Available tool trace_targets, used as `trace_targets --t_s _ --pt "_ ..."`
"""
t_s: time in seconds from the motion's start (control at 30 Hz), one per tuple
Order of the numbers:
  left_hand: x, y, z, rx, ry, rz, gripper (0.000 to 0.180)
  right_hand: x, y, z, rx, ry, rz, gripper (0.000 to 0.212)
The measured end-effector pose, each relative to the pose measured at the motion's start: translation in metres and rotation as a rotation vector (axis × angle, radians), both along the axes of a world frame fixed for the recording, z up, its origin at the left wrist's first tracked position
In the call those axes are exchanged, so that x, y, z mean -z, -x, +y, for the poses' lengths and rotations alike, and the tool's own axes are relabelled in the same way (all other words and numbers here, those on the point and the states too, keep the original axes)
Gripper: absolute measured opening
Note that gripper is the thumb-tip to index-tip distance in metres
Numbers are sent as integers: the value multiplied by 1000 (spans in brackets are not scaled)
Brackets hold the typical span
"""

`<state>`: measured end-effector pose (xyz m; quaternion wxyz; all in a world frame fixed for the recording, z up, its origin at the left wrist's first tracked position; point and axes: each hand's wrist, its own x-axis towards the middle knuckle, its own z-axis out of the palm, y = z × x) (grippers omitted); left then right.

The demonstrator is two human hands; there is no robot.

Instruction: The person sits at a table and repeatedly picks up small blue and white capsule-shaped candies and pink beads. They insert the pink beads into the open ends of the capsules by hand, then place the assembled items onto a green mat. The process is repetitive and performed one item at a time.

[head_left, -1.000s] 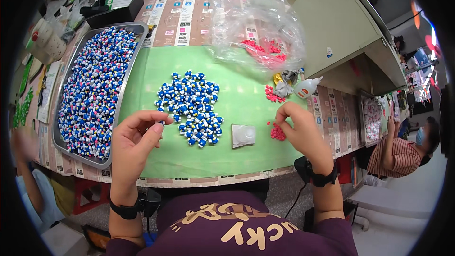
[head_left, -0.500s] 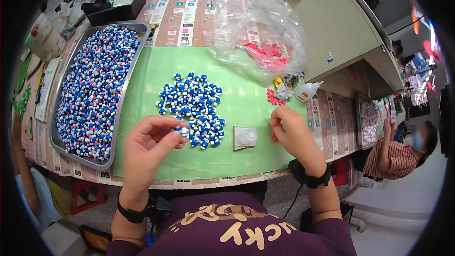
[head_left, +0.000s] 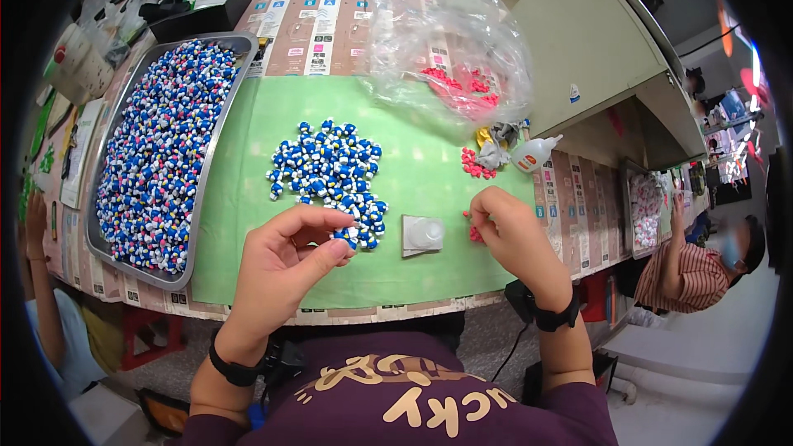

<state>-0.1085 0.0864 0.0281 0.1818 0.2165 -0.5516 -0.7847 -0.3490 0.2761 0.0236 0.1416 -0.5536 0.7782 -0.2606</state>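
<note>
My left hand (head_left: 285, 260) pinches a small blue-and-white figurine (head_left: 349, 236) between thumb and fingertips, at the front edge of a loose pile of like figurines (head_left: 326, 165) on the green mat (head_left: 413, 285). On the right, my right hand (head_left: 514, 227) has its fingers curled together, fingertips pointing down beside a few small red-pink pieces (head_left: 476, 234). Whatever is between those fingertips is hidden. Between the two hands lies a grey-white square pad (head_left: 411, 246) with a round clear blob or cap (head_left: 426, 234) on it.
A metal tray (head_left: 197, 223) full of painted figurines stands left. Beyond my right hand are more red-pink pieces (head_left: 477, 167), crumpled wrapping (head_left: 494, 153) and a white squeeze bottle (head_left: 535, 154). A clear plastic bag (head_left: 462, 25) lies behind. Co-workers sit at both sides; one wears stripes (head_left: 661, 272).
My left hand has moved right with the figurine, which now shows more of its blue side. The right hand stays almost in place, fingers still drawn together. The view has shifted slightly.
</note>
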Motion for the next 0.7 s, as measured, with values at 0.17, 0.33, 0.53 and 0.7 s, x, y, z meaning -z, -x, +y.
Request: trace_targets --t_s 0.17,0.33,0.53,0.7 --pt "-1 0 3 26 72 12 21 6 -3 -8 16 11 -67 14" --pt "3 0 3 52 60 55 19 4 0 -9 9 17 -81 14" --pt "-3 14 15 203 20 73 16 -53 -49 -22 -187 299 -154 24" --pt "-5 22 23 311 -155 174 13 -60 -67 -21 -300 418 -106 26"
